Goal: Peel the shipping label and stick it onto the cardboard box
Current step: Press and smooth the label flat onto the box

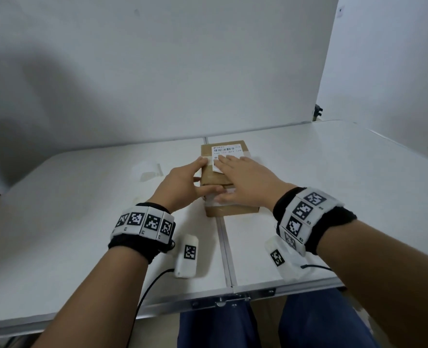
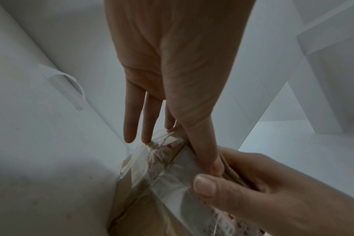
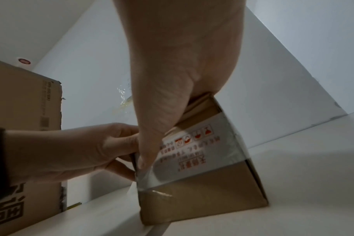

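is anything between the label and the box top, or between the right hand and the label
Nothing visible. The shipping label lies flat on the cardboard box, and the right hand presses straight on it; the left hand steadies the box's side.

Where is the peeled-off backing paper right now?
In the head view the backing paper lies curled on the white table, left of the cardboard box and just beyond the left hand.

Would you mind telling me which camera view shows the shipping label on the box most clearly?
The head view: the shipping label lies on top of the cardboard box, barcode visible, partly under the right hand. Both wrist views show only the box's taped side, not this label.
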